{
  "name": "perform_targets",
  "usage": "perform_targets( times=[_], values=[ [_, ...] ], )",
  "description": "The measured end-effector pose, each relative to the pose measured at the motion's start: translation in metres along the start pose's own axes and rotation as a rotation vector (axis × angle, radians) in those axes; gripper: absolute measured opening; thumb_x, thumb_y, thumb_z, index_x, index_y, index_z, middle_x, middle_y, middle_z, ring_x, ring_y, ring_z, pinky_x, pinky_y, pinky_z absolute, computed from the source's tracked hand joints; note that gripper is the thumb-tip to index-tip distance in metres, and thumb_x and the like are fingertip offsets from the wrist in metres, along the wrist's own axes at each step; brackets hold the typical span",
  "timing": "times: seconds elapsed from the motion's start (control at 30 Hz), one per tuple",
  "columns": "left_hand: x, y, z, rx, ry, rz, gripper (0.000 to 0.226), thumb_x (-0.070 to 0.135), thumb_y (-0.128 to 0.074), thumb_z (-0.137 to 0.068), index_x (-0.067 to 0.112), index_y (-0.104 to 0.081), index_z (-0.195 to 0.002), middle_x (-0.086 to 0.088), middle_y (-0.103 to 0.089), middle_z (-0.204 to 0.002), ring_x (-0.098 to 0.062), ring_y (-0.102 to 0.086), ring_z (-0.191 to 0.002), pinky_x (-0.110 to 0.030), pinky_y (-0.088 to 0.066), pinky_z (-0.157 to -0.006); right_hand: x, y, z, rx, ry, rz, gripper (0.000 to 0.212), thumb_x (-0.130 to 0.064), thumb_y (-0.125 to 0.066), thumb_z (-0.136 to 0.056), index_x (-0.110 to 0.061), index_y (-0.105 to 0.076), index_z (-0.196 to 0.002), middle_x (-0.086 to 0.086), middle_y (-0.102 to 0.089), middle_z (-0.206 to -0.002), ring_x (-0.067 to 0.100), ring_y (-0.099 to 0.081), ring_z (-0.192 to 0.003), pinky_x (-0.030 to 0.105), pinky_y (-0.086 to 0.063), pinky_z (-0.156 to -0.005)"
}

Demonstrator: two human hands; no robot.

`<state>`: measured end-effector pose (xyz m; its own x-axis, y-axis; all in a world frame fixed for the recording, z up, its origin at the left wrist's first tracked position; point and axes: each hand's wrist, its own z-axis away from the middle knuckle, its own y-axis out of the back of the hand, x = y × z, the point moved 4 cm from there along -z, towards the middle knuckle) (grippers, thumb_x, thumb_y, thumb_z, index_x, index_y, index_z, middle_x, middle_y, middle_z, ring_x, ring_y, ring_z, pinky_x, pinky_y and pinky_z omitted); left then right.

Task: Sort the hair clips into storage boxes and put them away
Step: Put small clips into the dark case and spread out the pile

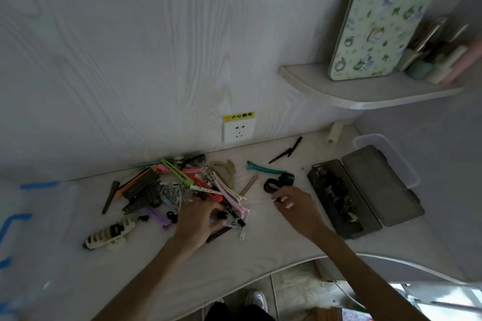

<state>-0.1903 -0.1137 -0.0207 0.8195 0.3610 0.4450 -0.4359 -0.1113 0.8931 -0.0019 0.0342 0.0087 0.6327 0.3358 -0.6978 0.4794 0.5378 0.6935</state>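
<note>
Head view: white desk (260, 255) under wood-grain wall (130, 47); left grip (194, 224) in clips (182, 185), right grip (294, 207) pinching black clip (279, 182).

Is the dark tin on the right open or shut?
Open: the dark tin holds small clips, and its lid lies flat alongside.

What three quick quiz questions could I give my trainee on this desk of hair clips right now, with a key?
1. True or false: the dark tin on the right of the desk lies open.
2. Which clip lies by itself between the pile of clips and the tin? A) the teal clip B) a yellow clip C) a silver comb
3. Fill in: the wall socket has a ______ warning label above it.

Key:
1. True; its lid is folded out flat beside the tray.
2. A.
3. Yellow.

For context: the left hand is in the pile; the right hand pinches a small black clip.
</note>
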Motion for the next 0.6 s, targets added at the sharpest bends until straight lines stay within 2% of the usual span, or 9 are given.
perform_targets(
  times=[0.1,0.2,0.3,0.4,0.47,0.5,0.6],
  values=[
    [0.019,0.003,-0.004,0.076,0.000,0.136,0.030,0.050,-0.063,-0.079,0.030,-0.067,-0.100,0.014,-0.071,-0.089,-0.002,-0.065,-0.080,-0.024,-0.053,-0.071,0.019,0.052,0.016,0.184,-0.036,0.022,0.012,-0.016,-0.067,-0.082,-0.028,-0.064,-0.083,-0.008,-0.063,-0.080,0.009,-0.059,-0.070,0.027,-0.052,-0.068],
    [0.081,0.015,-0.024,0.128,-0.071,0.247,0.031,0.042,-0.065,-0.083,0.026,-0.066,-0.109,0.012,-0.069,-0.094,-0.001,-0.061,-0.080,-0.020,-0.052,-0.071,0.041,0.100,0.025,0.345,-0.084,0.035,0.010,-0.016,-0.066,-0.084,-0.023,-0.066,-0.091,-0.005,-0.064,-0.081,0.005,-0.059,-0.068,0.013,-0.045,-0.060],
    [0.157,0.017,-0.049,0.113,-0.192,0.339,0.034,0.043,-0.063,-0.084,0.025,-0.064,-0.113,0.013,-0.068,-0.100,-0.001,-0.061,-0.086,-0.017,-0.049,-0.075,0.061,0.126,0.024,0.279,-0.175,-0.016,0.019,-0.018,-0.067,-0.084,-0.021,-0.065,-0.103,-0.005,-0.064,-0.084,0.006,-0.060,-0.068,0.007,-0.041,-0.055],
    [0.204,0.002,-0.064,-0.009,-0.210,0.439,0.049,0.044,-0.064,-0.083,0.026,-0.053,-0.128,0.011,-0.064,-0.112,-0.003,-0.059,-0.096,-0.015,-0.043,-0.078,0.075,0.144,0.027,0.289,-0.191,0.032,0.020,-0.017,-0.066,-0.085,-0.024,-0.064,-0.104,-0.011,-0.061,-0.090,0.006,-0.059,-0.070,0.007,-0.038,-0.058],
    [0.211,-0.013,-0.069,-0.088,-0.166,0.468,0.061,0.043,-0.064,-0.083,0.025,-0.043,-0.138,0.012,-0.057,-0.122,-0.003,-0.055,-0.106,-0.013,-0.040,-0.083,0.082,0.155,0.031,0.292,-0.193,0.001,0.020,-0.010,-0.062,-0.085,-0.028,-0.064,-0.095,-0.010,-0.064,-0.082,0.012,-0.061,-0.071,0.008,-0.038,-0.056],
    [0.206,-0.019,-0.068,-0.110,-0.139,0.478,0.059,0.041,-0.064,-0.084,0.025,-0.043,-0.138,0.012,-0.056,-0.124,-0.003,-0.055,-0.108,-0.013,-0.040,-0.084,0.083,0.156,0.031,0.268,-0.184,-0.011,0.024,-0.006,-0.060,-0.084,-0.029,-0.063,-0.091,-0.010,-0.064,-0.077,0.011,-0.061,-0.070,0.008,-0.040,-0.054],
    [0.175,-0.034,-0.061,-0.157,-0.067,0.417,0.038,0.029,-0.061,-0.088,0.027,-0.054,-0.125,0.012,-0.059,-0.123,-0.003,-0.057,-0.108,-0.012,-0.042,-0.083,0.078,0.149,0.024,0.167,-0.144,-0.048,0.035,0.006,-0.055,-0.083,-0.027,-0.066,-0.084,-0.004,-0.063,-0.074,0.001,-0.058,-0.061,0.004,-0.042,-0.055]
  ],
)
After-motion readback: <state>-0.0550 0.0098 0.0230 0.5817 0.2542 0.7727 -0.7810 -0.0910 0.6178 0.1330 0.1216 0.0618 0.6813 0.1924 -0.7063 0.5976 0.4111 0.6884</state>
